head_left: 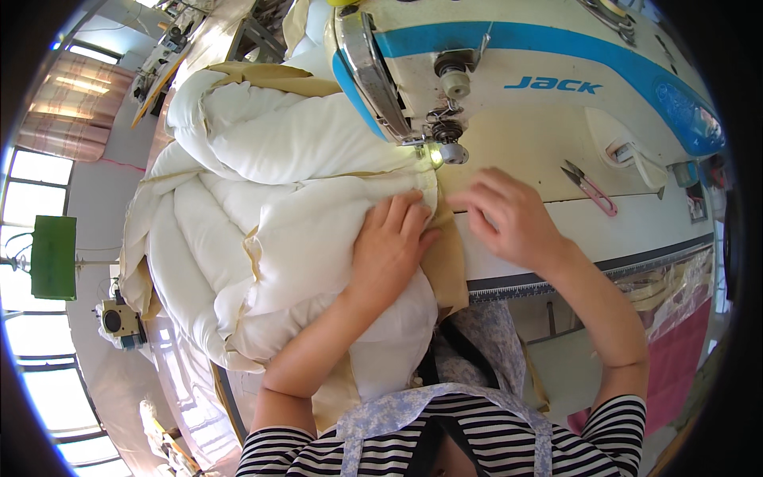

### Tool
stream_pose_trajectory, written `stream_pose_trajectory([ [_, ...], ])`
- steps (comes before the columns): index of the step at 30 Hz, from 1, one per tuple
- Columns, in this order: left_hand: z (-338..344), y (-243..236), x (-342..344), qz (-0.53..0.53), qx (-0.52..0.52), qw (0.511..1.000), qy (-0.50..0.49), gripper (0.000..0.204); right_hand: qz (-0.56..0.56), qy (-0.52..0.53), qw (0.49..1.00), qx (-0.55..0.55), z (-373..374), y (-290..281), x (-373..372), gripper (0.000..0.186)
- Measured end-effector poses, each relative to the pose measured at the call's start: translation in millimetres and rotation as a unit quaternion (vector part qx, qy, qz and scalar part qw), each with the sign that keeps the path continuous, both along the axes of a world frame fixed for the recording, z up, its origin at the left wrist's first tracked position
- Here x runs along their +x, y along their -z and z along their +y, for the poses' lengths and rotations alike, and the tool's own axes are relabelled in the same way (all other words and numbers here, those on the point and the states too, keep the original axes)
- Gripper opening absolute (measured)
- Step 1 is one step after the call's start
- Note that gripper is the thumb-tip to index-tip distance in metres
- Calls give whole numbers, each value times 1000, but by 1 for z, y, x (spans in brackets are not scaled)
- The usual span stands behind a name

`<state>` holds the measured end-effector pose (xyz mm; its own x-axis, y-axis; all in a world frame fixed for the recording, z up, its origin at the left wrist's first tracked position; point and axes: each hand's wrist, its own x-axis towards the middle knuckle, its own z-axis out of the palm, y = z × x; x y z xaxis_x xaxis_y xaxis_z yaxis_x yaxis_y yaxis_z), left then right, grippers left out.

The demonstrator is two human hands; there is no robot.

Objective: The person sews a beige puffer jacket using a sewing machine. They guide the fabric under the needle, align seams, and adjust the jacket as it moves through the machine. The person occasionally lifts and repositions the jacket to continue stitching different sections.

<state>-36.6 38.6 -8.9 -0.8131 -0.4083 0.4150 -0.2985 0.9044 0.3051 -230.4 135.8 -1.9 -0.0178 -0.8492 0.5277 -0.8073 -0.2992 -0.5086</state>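
Note:
A bulky white padded piece (pixel 302 215) with tan fabric edging lies bunched across the left of the sewing table. Its right edge runs under the lit needle area of a white and blue sewing machine (pixel 445 71). My left hand (pixel 391 242) rests on the padding near this edge, fingers slightly bent and thumb apart, pressing it down. Just right of the edge, my right hand (pixel 509 215) hovers over the tan fabric strip (pixel 447 266). Its fingers are loosely bent and a bit blurred, with a gap to the thumb and nothing seen in them.
Pink-handled thread snips (pixel 590 188) lie on the machine bed at the right. A measuring tape strip (pixel 588 268) follows the table's front edge. Clear plastic and pink cloth (pixel 675 350) hang below it. Another machine with a green panel (pixel 54 257) stands at the far left.

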Motion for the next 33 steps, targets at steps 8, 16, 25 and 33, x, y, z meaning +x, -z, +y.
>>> stream_pose_trajectory([
  [8,-27,-14,4,91,275,954,-72,11,152,8,986,-71,-23,30,-7,20],
  [16,-30,-16,1,89,283,952,-75,12,212,61,974,-51,-39,38,7,23],
  [25,-35,-29,0,64,277,956,-67,11,232,63,970,-26,-29,33,17,23],
  [33,-35,-35,-3,44,305,948,-84,11,242,110,964,0,-30,32,21,23],
])
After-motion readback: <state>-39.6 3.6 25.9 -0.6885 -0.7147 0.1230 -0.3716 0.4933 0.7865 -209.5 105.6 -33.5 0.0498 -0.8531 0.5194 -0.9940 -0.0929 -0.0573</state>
